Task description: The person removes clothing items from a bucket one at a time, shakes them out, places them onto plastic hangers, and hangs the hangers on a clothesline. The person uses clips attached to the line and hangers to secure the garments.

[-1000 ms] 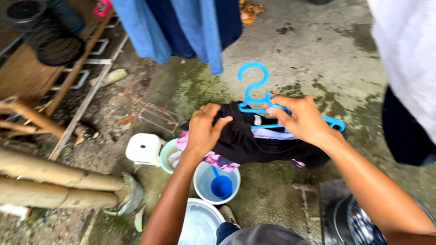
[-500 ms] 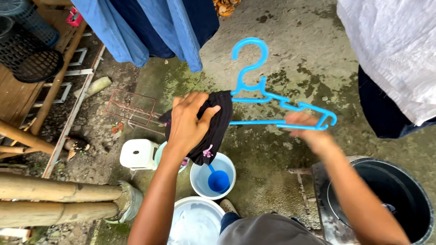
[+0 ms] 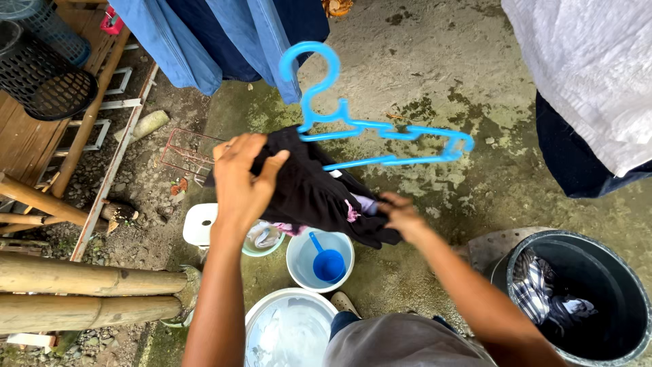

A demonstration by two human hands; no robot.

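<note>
- The black garment [image 3: 319, 194], earlier bunched in the left hand [image 3: 241, 180], is now stretched between both hands.
- The right hand [image 3: 402, 216] has been shifted from the blue hanger [image 3: 367, 126] to the garment's lower edge.

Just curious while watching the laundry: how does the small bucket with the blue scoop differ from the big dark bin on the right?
The small bucket is pale blue and holds a blue scoop; the dark bin is nearly black and holds crumpled clothes, one of them checked. The small bucket is clearly narrower than the dark bin. The small bucket sits below the black garment; the dark bin stands off to the right. Both are round, open-topped and on the ground.
</note>
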